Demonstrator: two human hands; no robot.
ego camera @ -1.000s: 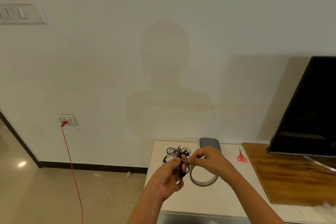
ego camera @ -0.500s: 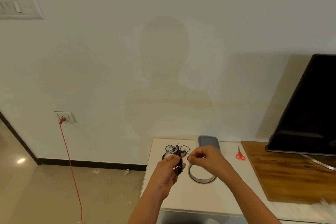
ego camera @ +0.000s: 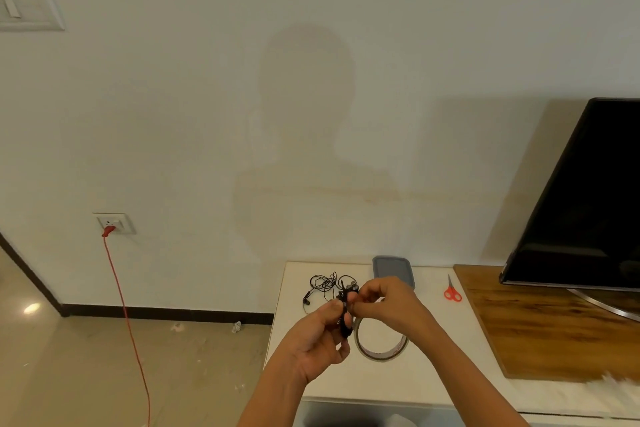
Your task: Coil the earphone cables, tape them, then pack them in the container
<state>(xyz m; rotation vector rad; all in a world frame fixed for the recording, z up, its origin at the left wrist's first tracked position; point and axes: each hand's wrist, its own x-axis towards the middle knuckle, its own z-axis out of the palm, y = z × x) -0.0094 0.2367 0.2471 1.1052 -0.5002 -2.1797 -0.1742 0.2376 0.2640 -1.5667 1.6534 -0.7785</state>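
My left hand (ego camera: 320,340) grips a coiled black earphone bundle (ego camera: 345,324) above the white table (ego camera: 426,381). My right hand (ego camera: 386,302) pinches at the top of that bundle, fingers curled; whether a strip of tape sits there I cannot tell. A roll of clear tape (ego camera: 381,345) lies flat on the table just under and right of my hands. A second, loose black earphone cable (ego camera: 325,282) lies tangled on the table behind my left hand. The grey container (ego camera: 393,267) sits at the table's back edge, partly hidden by my right hand.
Red-handled scissors (ego camera: 452,291) lie right of the container. A wooden board (ego camera: 554,319) carries a black TV (ego camera: 588,201) at the right. A red cord (ego camera: 128,322) hangs from a wall socket (ego camera: 114,224) to the floor on the left.
My hands stay together over the tape roll, with the right fingers shifting slightly at the top of the coiled bundle. The view has drifted a little.
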